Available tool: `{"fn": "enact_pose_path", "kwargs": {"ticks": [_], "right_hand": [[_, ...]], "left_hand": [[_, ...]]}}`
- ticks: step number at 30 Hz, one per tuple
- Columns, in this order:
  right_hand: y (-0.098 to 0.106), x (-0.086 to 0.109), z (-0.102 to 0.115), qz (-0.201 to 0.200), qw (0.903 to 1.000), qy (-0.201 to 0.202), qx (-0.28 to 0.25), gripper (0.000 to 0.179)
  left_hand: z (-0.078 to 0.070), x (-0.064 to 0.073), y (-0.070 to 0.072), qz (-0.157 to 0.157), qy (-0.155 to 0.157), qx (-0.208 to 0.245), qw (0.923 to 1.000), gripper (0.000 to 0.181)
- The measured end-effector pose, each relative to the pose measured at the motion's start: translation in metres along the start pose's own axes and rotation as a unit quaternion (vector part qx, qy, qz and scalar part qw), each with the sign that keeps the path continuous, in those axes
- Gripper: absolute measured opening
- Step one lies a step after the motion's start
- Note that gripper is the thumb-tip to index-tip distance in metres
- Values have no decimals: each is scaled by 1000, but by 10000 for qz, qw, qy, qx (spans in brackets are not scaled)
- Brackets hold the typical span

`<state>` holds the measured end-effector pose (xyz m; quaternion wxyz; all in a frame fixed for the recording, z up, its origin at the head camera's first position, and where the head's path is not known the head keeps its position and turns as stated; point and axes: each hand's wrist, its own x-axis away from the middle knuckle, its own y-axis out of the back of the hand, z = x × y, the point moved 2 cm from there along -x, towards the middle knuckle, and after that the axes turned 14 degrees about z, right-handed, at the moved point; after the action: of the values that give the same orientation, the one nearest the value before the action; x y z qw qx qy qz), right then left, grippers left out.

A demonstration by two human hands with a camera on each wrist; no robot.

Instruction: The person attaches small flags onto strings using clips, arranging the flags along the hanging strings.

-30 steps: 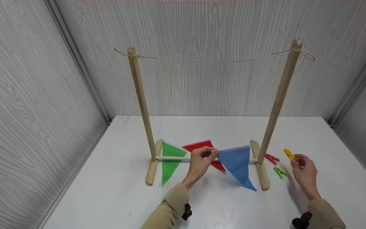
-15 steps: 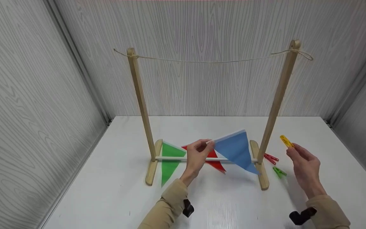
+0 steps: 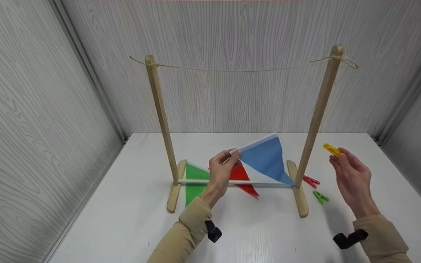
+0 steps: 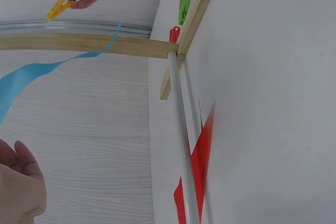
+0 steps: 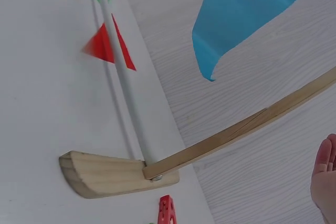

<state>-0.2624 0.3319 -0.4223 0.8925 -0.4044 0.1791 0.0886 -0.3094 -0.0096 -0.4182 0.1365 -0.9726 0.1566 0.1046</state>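
My left hand (image 3: 221, 171) pinches a blue triangular pennant (image 3: 265, 159) by the left end of its white-edged top. The pennant hangs in front of the wooden stand, its tip down to the right, and curls in the right wrist view (image 5: 236, 19). Off to the right of the stand, my right hand (image 3: 353, 179) holds a yellow clothespin (image 3: 332, 149) between thumb and fingers. In the left wrist view the same yellow clothespin (image 4: 59, 8) shows with its legs spread. Above both hands a thin string (image 3: 232, 71) runs between two wooden posts (image 3: 318, 113).
A green pennant (image 3: 194, 193) and a red pennant (image 3: 245, 182) lie at the white crossbar (image 3: 269, 183), partly behind the left arm. Beside the right foot (image 3: 301, 201) of the stand are a red clothespin (image 3: 311, 181) and a green clothespin (image 3: 320, 197). Patterned walls surround the white table (image 3: 122, 219).
My left hand has lifted the blue pennant up and slightly left, its top edge tilting more steeply. My right hand has raised the yellow clothespin and turned.
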Motion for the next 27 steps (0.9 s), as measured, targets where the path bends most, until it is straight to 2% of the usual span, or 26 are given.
{"fn": "enact_pose_path", "kwargs": {"ticks": [7, 14, 17, 21, 24, 27], "right_hand": [[-19, -13, 17, 360, 9983, 303, -349, 30], [-44, -28, 35, 843, 9948, 509, -266, 30], [-56, -36, 41, 1023, 9927, 641, -39, 30], [-71, -46, 49, 1217, 9893, 798, 132, 28], [-81, -53, 54, 1291, 9876, 897, 69, 28], [-89, -58, 59, 1278, 9866, 1003, 152, 28]], "left_hand": [[-21, -6, -2, 108, -151, 157, 9997, 20], [-40, -13, -8, 71, -248, 263, 9993, 17], [-48, -17, -10, 89, -292, 265, 9992, 16], [-61, -22, -14, 175, -485, 100, 9986, 18], [-68, -24, -17, 261, -650, -55, 9975, 20], [-71, -26, -19, 278, -683, -184, 9971, 21]]}}
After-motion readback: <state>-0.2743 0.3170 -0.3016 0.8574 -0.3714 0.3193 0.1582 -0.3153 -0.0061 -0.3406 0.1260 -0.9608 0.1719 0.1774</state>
